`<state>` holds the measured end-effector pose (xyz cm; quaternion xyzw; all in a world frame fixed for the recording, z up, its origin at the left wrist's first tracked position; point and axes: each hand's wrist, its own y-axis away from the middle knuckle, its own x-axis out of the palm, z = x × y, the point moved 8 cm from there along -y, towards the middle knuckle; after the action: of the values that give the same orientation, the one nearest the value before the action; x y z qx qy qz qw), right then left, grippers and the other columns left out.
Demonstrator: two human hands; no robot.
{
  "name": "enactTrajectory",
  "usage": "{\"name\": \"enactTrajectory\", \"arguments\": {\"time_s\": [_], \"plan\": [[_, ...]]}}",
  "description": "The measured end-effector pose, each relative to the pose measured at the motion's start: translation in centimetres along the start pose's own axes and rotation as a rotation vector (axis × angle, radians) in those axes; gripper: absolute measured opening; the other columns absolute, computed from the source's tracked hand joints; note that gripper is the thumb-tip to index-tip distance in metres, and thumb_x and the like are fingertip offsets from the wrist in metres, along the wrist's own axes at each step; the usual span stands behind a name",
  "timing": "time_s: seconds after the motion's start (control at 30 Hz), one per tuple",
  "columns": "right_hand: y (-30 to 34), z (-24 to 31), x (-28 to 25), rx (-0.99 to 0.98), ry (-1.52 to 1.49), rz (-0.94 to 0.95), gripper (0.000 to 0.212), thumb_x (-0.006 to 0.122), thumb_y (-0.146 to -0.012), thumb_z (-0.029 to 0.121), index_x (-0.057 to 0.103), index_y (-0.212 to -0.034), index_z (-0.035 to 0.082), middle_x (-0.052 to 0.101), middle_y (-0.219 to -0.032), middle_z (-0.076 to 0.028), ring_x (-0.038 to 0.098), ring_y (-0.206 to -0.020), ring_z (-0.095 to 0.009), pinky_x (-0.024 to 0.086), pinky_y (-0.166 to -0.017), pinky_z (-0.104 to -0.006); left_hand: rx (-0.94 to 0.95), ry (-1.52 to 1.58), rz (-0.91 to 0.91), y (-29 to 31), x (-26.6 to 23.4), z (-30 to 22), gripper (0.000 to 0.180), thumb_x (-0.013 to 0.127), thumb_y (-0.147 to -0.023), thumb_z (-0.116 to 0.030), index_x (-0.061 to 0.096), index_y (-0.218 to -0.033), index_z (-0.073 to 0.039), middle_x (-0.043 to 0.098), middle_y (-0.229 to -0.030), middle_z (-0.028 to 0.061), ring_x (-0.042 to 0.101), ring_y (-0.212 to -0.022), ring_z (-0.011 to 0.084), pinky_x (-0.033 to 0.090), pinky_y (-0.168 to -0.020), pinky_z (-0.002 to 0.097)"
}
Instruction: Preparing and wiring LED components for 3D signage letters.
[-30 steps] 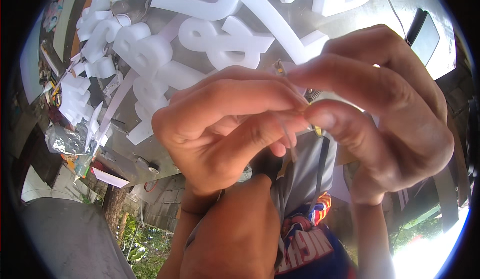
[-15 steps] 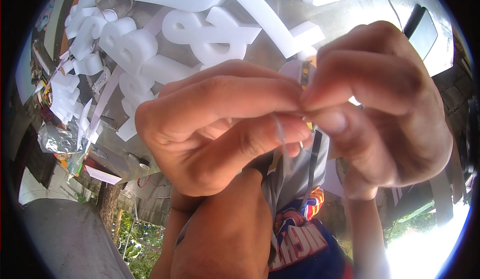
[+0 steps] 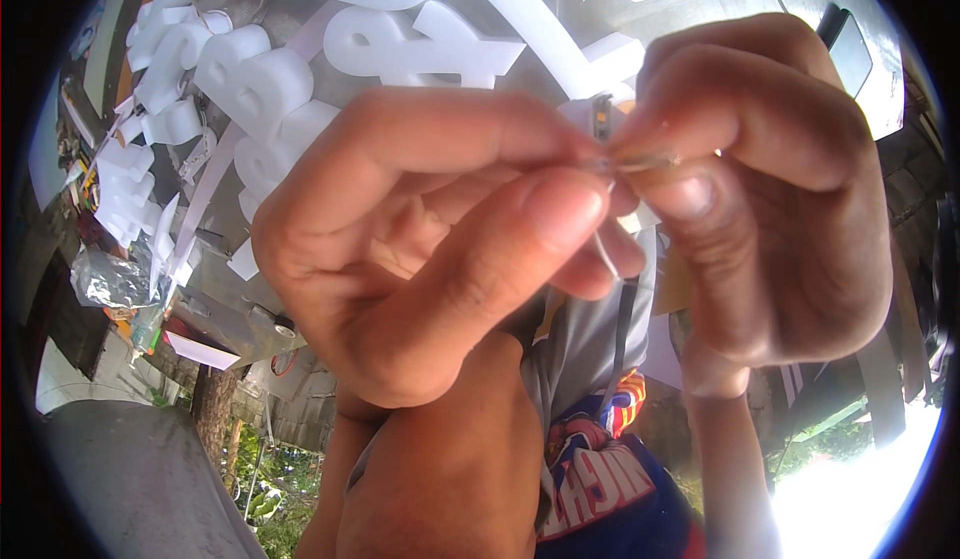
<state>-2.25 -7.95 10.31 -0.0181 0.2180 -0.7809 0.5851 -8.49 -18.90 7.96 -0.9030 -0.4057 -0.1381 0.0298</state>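
Note:
Close before me, both hands meet fingertip to fingertip. My left hand (image 3: 430,229) is closed, thumb and forefinger pinching a thin white wire (image 3: 606,256) whose loose length curves down below the thumb. A thin, blurred wire end (image 3: 652,162) sits between the thumb and forefinger of my right hand (image 3: 770,189), also closed in a pinch. Just behind the fingertips shows a short piece of LED strip (image 3: 602,117) with yellowish chips. Whether the two wires touch is hidden by the fingers.
Thick white foam-like letters (image 3: 425,49) lie spread over a grey metal table (image 3: 540,99). A dark phone (image 3: 846,54) rests at the far right. Crumpled clear plastic (image 3: 115,277) and strips are at the left edge, beside a roll of tape (image 3: 284,327).
Both hands have risen slightly. My left thumb has rolled upward against the forefinger, and a thin wire end now shows in my right pinch. The clear strand below has shifted.

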Motion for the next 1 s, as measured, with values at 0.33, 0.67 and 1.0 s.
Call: {"name": "enactTrajectory", "arguments": {"time_s": [0.33,0.67,1.0], "plan": [[0.2,0.9,0.5,-0.054,0.166,-0.038,0.014,0.055,-0.078,-0.012,0.053,-0.091,-0.006,0.055,-0.086,-0.011,0.051,-0.075,-0.017,0.041,-0.057,-0.0228,-0.042,-0.011,-0.011,0.2,0.1,-0.3,0.021,0.046,-0.089,-0.007,0.053,-0.097,0.01,0.06,-0.075,0.0125,0.052,-0.053,0.0095,0.039,-0.045,0.0184],[-0.1,2.6,0.8,-0.209,0.479,0.122,0.019,0.067,-0.073,0.012,0.053,-0.079,0.001,0.046,-0.082,-0.01,0.045,-0.053,-0.012,0.032,-0.039,-0.0203,0.008,0.271,0.087,0.1,0.8,0.6,0.023,0.047,-0.089,-0.01,0.053,-0.099,0.009,0.057,-0.09,0.0135,0.048,-0.065,0.0088,0.039,-0.058,0.0195],[0.3,1.8,0.6,-0.263,0.344,0.117,0.021,0.065,-0.07,-0.002,0.055,-0.089,0.0,0.047,-0.084,-0.009,0.046,-0.061,-0.013,0.037,-0.042,-0.021,0.002,0.057,0.053,0.1,0.3,1.3,0.023,0.048,-0.089,-0.011,0.053,-0.099,0.009,0.055,-0.097,0.0141,0.047,-0.07,0.009,0.039,-0.064,0.0207]]}}
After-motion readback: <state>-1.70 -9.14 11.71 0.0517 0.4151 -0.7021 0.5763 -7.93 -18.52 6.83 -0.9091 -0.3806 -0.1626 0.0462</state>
